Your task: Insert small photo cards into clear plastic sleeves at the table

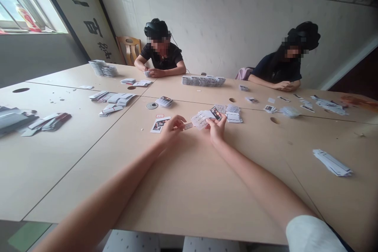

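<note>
My left hand (pixel 173 126) pinches a small greyish rectangular piece (pixel 188 126) between thumb and fingertips. Fanned pale, see-through cards (pixel 201 119) are gripped in my right hand (pixel 217 129), along with a dark picture card (pixel 216 113). The small piece is close to the left edge of the fan; whether they touch I cannot tell. Beside my left hand lie white-bordered photo cards (pixel 157 125) and a small red-edged label (pixel 160 116). Just beyond my right hand are stacks of pale cards (pixel 233 109) and a black-framed white card (pixel 234 117).
Across the table (pixel 183 189) sit two people (pixel 161 57) (pixel 276 67), their hands on small items. Piles of white packets (pixel 113 97) lie left; a row of stacked packs (pixel 203 81) stands far centre. Paper strips (pixel 332 162) lie right. Round holes (pixel 274 120) pierce the tabletop.
</note>
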Tool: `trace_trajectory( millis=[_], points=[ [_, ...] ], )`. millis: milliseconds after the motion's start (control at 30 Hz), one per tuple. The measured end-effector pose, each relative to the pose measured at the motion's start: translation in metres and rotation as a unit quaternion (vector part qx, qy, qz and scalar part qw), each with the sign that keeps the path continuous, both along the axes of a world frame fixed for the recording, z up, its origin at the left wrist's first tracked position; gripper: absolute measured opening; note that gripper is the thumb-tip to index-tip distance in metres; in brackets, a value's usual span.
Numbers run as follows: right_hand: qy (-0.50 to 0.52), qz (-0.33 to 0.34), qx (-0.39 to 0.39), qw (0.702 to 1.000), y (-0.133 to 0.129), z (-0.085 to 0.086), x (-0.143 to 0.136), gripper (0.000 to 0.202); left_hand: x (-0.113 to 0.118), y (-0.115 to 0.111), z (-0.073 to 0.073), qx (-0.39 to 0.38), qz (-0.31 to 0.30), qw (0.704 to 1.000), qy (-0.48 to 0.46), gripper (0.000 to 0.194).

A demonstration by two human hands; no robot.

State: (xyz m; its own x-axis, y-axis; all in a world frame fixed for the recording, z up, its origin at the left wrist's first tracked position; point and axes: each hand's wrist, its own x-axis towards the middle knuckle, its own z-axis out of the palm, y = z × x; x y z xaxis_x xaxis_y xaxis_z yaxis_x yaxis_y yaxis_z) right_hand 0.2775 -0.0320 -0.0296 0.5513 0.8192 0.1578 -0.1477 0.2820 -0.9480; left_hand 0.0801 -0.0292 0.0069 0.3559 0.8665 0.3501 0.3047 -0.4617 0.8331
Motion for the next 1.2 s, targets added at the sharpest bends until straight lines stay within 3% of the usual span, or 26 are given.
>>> trace_trajectory(
  millis=[100,233,333,700,967,1033,1200],
  points=[
    [-0.002,-0.01,0.002,1.0,0.001,-0.001,0.001,0.055,0.0,-0.003,0.0,-0.006,-0.042,0.999,0.021,0.013],
    [0.002,-0.008,-0.004,1.0,0.0,0.001,0.0,0.055,-0.001,-0.003,-0.005,0.039,0.01,0.987,0.153,0.017],
    [0.001,-0.008,-0.007,1.0,-0.002,0.003,0.0,0.055,-0.002,0.0,-0.009,0.057,0.031,0.979,0.195,0.018],
    [0.006,-0.011,-0.009,1.0,-0.002,0.004,-0.001,0.057,-0.003,0.002,-0.008,0.057,0.062,0.964,0.251,0.024],
    [0.007,-0.003,-0.007,1.0,-0.002,0.003,-0.001,0.055,-0.001,0.002,-0.003,-0.017,0.082,0.987,0.138,0.023],
    [0.004,-0.001,-0.011,1.0,-0.002,0.003,-0.001,0.056,-0.001,0.001,-0.004,-0.031,0.066,0.985,0.156,0.019],
    [-0.006,0.003,-0.014,1.0,-0.002,0.003,-0.001,0.056,0.0,0.001,-0.01,0.017,0.047,0.973,0.224,0.017]
  ],
)
